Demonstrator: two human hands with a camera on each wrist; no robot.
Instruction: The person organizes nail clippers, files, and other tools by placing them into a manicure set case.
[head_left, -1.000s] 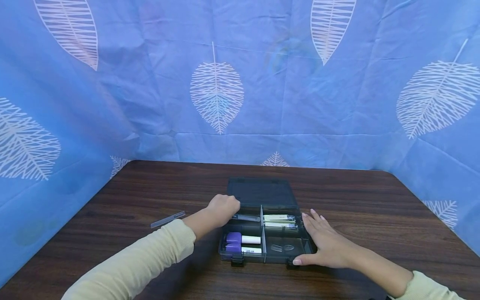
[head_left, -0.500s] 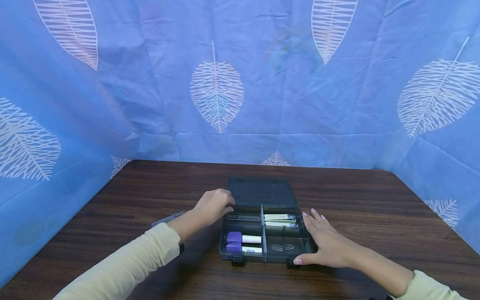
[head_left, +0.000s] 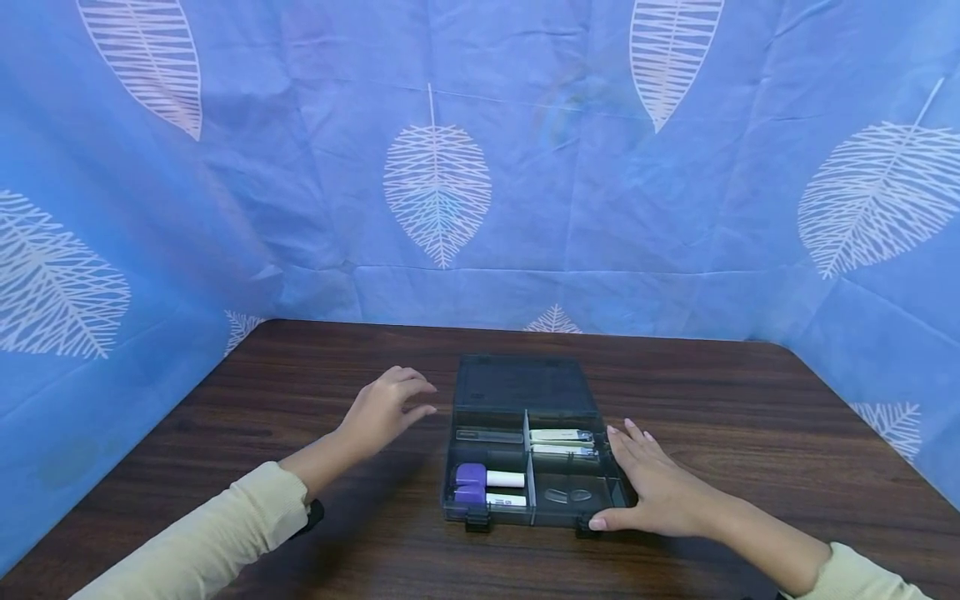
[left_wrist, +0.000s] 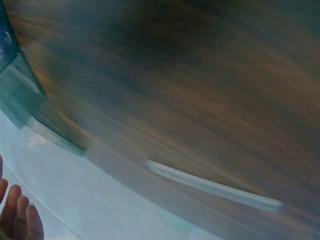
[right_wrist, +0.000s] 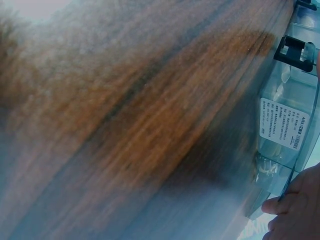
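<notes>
The black see-through compartment box [head_left: 517, 387] lies with its lid folded back. My left hand [head_left: 382, 412] hovers to its left, fingers loosely bent and holding nothing. My right hand [head_left: 660, 487] rests along the box's right side, fingers stretched out, thumb at the front corner by a latch [head_left: 587, 527]. A flat dark strip [head_left: 489, 436] lies in the back left compartment. Two nail clippers [head_left: 561, 435] fill the back right one. Two purple nail polish bottles [head_left: 471, 475] with white caps lie front left. The front right compartment contains two small clear ovals [head_left: 557, 496].
In the left wrist view, a pale flat strip [left_wrist: 215, 185] lies on the wooden table; my left arm hides it in the head view. A printed label [right_wrist: 284, 123] shows on the box. Blue leaf-patterned cloth [head_left: 510, 183] hangs behind and beside the table.
My left hand has let go of the dark strip in the back left compartment and moved left, away from the box. The strip now lies level. My right hand has stayed in place.
</notes>
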